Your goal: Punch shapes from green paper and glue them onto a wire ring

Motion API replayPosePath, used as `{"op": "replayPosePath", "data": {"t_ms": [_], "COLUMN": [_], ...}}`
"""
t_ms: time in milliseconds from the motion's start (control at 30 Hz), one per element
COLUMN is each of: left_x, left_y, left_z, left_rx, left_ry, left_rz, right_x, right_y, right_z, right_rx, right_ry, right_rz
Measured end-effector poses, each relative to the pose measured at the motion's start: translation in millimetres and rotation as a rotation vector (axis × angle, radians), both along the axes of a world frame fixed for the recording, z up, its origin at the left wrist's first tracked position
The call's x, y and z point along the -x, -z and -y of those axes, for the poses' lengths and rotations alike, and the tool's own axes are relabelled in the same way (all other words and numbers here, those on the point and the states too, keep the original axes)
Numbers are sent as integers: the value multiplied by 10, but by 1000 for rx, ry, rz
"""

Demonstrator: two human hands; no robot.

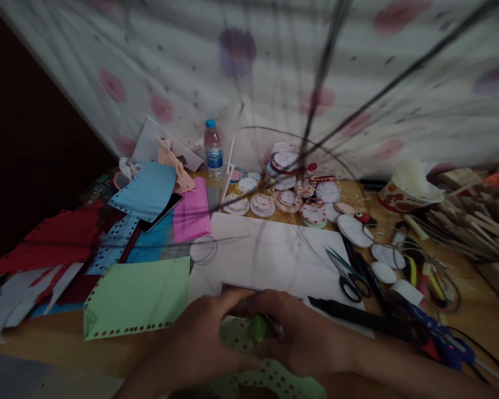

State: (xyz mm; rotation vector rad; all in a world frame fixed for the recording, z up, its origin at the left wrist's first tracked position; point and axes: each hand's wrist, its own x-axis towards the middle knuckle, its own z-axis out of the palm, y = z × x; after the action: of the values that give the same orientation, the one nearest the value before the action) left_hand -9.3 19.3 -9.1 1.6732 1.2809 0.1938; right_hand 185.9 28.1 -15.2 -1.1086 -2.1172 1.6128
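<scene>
My left hand (199,338) curves around a green sheet of paper (278,378) dotted with small holes; its thumb lies across the sheet and its forefinger reaches the far side. Opposite it, my right hand (297,332) is closed around a small, rounded, bright-green object (258,328) over this sheet. Blur and my fingers hide most of that object, so its kind is unclear. Both hands nearly touch at the fingertips. Left of them lies another green sheet (137,299) with holes along its edges. A white sheet (266,255) spreads just beyond my hands.
Scissors (349,280) and a black pen-like tool (357,318) lie right of centre. A blue glue gun (441,338) with a cord is at the right. Small layered paper discs (289,199), a water bottle (213,149), a paper bowl (407,194) and wooden sticks (478,221) stand farther back.
</scene>
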Motion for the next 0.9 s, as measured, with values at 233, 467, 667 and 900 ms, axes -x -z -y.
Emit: {"op": "replayPosePath", "data": {"t_ms": [233, 467, 667, 900], "left_x": [-130, -84, 13, 44], "left_y": [123, 154, 164, 173], "left_z": [-10, -8, 10, 19], "left_rx": [12, 90, 97, 17], "left_ry": [-83, -76, -72, -113], "left_rz": [94, 140, 58, 62], "right_x": [52, 45, -54, -144], "right_y": [134, 130, 59, 100], "right_z": [-6, -2, 37, 87], "right_rx": [-34, 2, 43, 34], "right_ry": [117, 95, 75, 22], "right_rz": [76, 53, 201, 253]}}
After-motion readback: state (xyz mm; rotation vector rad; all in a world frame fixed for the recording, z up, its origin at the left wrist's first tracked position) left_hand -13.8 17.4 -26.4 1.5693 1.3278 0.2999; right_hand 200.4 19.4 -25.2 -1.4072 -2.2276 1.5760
